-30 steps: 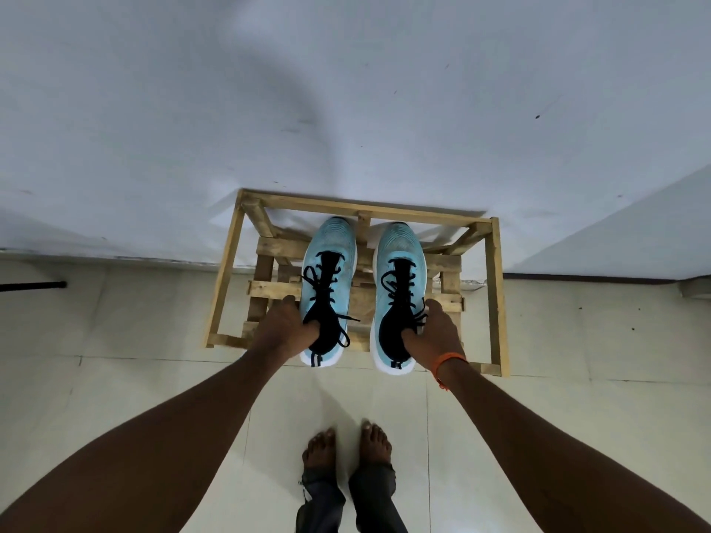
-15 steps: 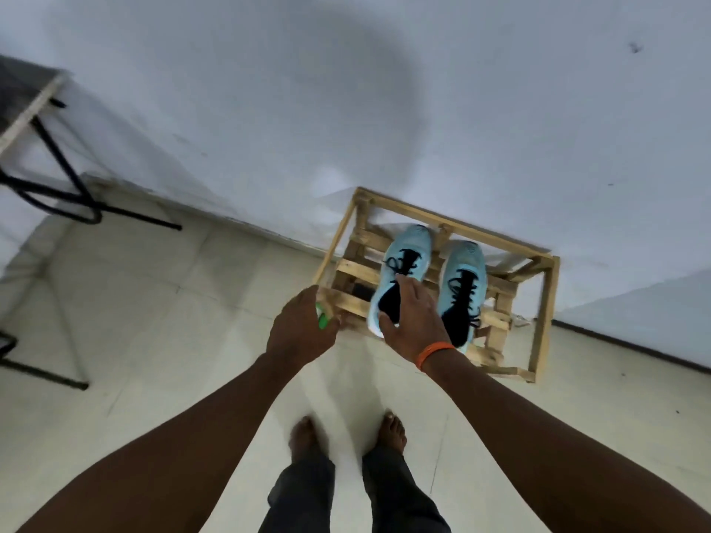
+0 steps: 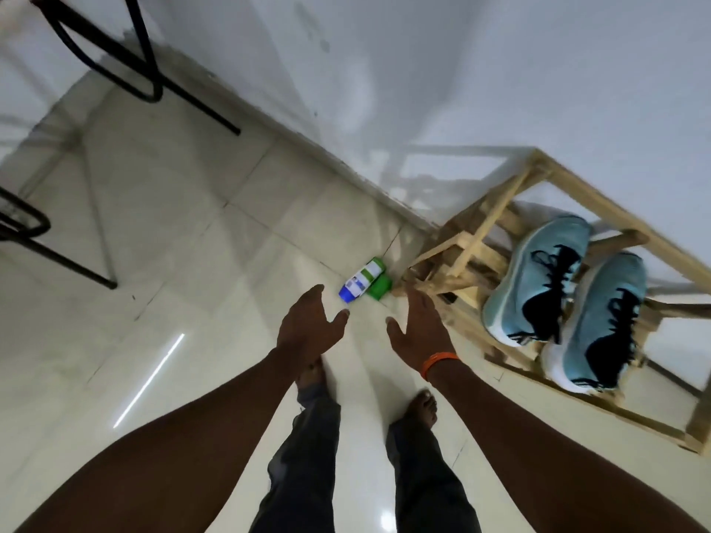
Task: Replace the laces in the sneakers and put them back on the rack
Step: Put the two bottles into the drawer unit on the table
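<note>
Open tiled floor [image 3: 173, 232] ahead of both empty hands, small green-and-white container [image 3: 365, 280] lying near the wall, just beside the wooden rack's [image 3: 473, 240] left corner, black metal legs [image 3: 127, 59] far left

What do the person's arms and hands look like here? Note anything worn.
Both forearms are bare, with no sleeves or gloves. The right hand has an orange band round its wrist. The left hand and its wrist carry nothing. No rings or watch show.
</note>
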